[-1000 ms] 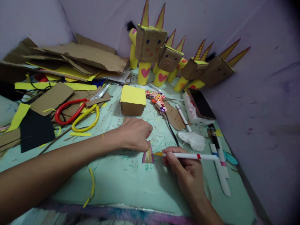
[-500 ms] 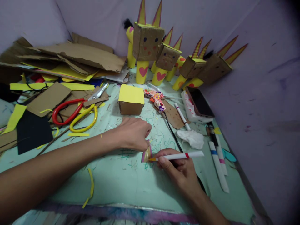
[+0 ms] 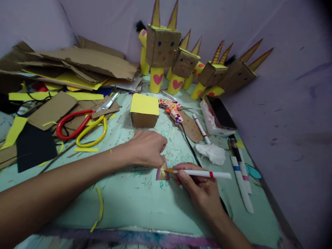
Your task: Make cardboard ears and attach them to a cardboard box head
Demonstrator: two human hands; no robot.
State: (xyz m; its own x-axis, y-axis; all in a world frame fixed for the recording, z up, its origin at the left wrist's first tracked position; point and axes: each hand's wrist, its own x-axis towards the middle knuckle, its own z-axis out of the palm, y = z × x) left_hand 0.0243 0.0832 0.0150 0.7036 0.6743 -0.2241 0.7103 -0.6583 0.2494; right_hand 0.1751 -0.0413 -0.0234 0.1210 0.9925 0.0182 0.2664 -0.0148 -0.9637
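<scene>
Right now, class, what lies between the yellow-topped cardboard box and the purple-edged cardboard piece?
In the head view, the curled left hand lies between the yellow-topped cardboard box and the purple-edged cardboard piece, covering that piece's far end.

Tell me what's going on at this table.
Someone is at work on a small purple-edged cardboard piece lying flat on the table. The right hand holds a white marker, its orange tip at the piece; the left hand is curled over the far end. Beyond stands a yellow-topped box, with box-headed figures behind. Large scissors lie among scraps on the left.
</scene>
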